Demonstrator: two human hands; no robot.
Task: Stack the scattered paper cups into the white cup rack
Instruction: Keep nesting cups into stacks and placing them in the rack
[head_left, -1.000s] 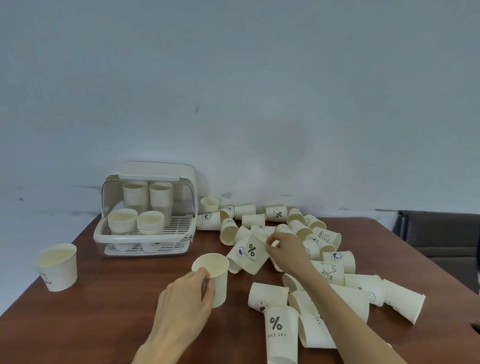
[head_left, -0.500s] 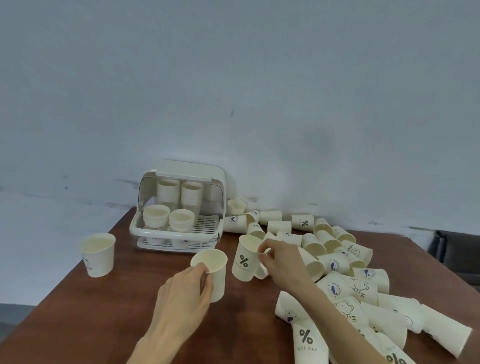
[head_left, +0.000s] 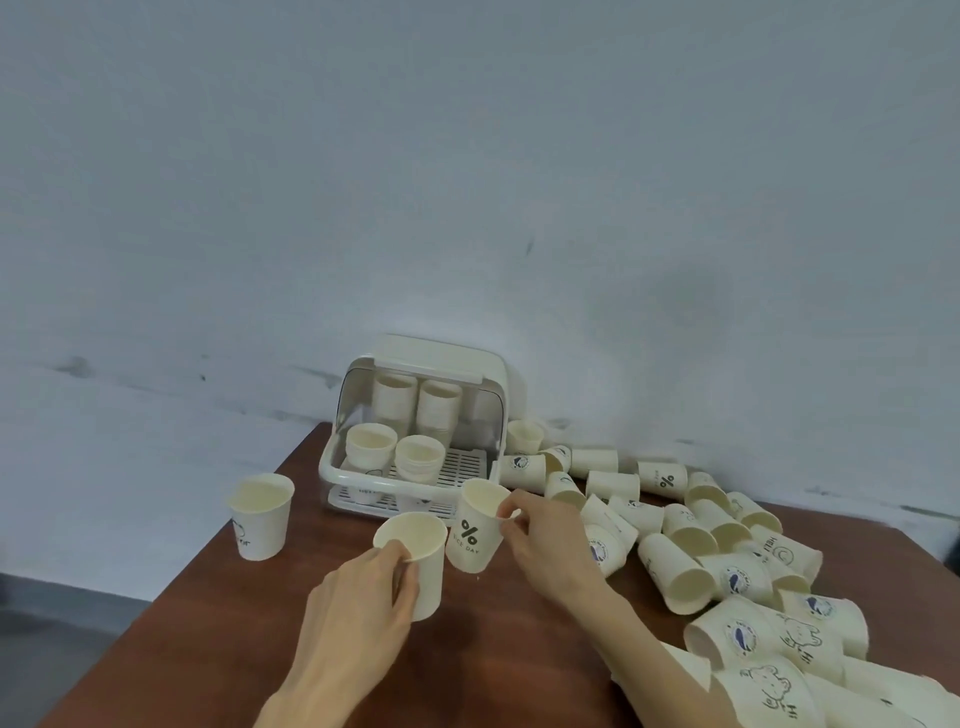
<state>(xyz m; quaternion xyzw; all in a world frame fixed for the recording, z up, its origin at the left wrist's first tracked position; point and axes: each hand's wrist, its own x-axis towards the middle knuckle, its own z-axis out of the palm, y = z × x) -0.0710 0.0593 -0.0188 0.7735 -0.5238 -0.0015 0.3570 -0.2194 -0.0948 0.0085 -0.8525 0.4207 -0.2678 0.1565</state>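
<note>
While a plain cup (head_left: 415, 558) is gripped upright on the table (head_left: 218, 613) by the left hand (head_left: 358, 613), a percent-marked cup (head_left: 475, 525) is pinched at its rim by the right hand (head_left: 545, 540), tilted just beside it, probably for nesting. Stacks already stand in the rack (head_left: 332, 470).

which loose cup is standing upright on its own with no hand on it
The lone cup at the table's left edge, left of the rack; the pile's cups mostly lie sideways.
</note>
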